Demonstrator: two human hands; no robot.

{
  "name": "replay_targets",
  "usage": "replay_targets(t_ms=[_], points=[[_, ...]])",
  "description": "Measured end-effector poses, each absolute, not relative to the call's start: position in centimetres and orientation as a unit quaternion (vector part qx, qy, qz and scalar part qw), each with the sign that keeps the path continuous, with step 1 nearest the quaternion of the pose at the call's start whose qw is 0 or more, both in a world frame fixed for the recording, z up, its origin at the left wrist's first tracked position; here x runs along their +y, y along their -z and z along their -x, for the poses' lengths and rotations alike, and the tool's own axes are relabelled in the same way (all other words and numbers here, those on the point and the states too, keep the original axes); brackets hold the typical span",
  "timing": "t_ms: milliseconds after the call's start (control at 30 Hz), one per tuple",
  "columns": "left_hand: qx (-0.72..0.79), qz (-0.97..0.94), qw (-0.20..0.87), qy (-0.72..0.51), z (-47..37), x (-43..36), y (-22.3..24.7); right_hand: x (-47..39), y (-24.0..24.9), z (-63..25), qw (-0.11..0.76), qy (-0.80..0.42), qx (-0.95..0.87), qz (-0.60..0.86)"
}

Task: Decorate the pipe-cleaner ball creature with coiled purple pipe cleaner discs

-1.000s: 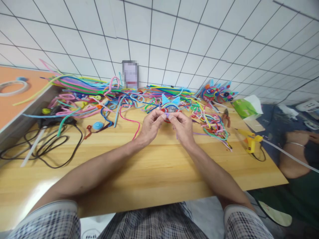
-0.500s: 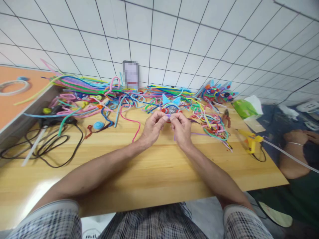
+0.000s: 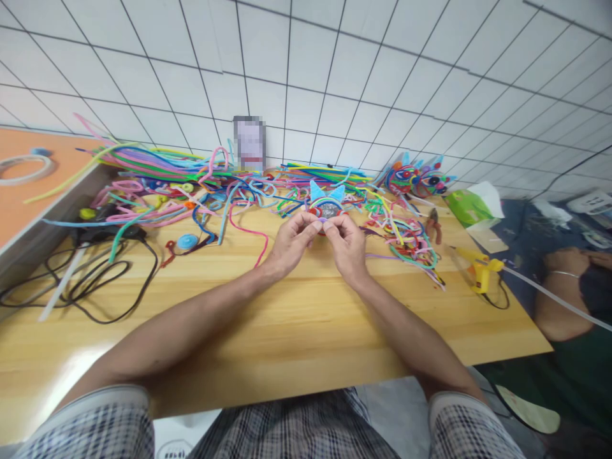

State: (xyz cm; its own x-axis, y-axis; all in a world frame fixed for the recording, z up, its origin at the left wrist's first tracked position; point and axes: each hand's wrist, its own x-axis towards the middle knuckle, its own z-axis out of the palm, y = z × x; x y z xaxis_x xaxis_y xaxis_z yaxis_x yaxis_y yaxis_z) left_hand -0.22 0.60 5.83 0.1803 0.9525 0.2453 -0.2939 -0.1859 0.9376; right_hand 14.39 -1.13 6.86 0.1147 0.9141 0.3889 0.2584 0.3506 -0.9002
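My left hand (image 3: 297, 238) and my right hand (image 3: 345, 243) meet over the middle of the table, thumbs and fingertips pinched together. Between them shows a bit of purple pipe cleaner (image 3: 323, 220), mostly hidden by the fingers. Just behind the fingertips sits a pipe-cleaner animal head (image 3: 328, 203) with light blue pointed ears, red sides and a silvery middle; its lower part is covered by my hands. A pink-red pipe cleaner (image 3: 249, 231) curves on the wood left of my left hand.
Loose pipe cleaners (image 3: 406, 239) lie at right beside pliers (image 3: 434, 226) and a yellow glue gun (image 3: 484, 271). Finished colourful heads (image 3: 421, 177) stand against the wall. A phone (image 3: 249, 143) leans there too. Black cable (image 3: 129, 280) coils at left. Another person's arm (image 3: 564, 299) is at far right.
Both hands stay pinched together in nearly the same place. The purple piece shows less between the fingers, and its tail below my right hand is no longer visible.
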Motion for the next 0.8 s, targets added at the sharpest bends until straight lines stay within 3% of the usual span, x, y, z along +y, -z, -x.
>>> replay_targets(t_ms=[200,367,567,800], points=[[0.288,-0.623,0.513,-0.516,1.6,2.3,-6.6,-0.8,-7.8,-15.6,0.524,-0.202,-0.673,0.481],[0.296,-0.621,0.488,-0.537,1.6,2.2,-6.4,-0.6,-7.6,-15.5,0.528,-0.261,-0.651,0.48],[0.309,-0.533,0.546,-0.569,0.5,0.7,-6.0,-1.2,-6.8,-14.2,0.574,-0.326,-0.579,0.478],[0.323,-0.43,0.592,-0.6,-0.5,0.0,-5.4,-1.5,-6.1,-13.0,0.604,-0.32,-0.557,0.471]])
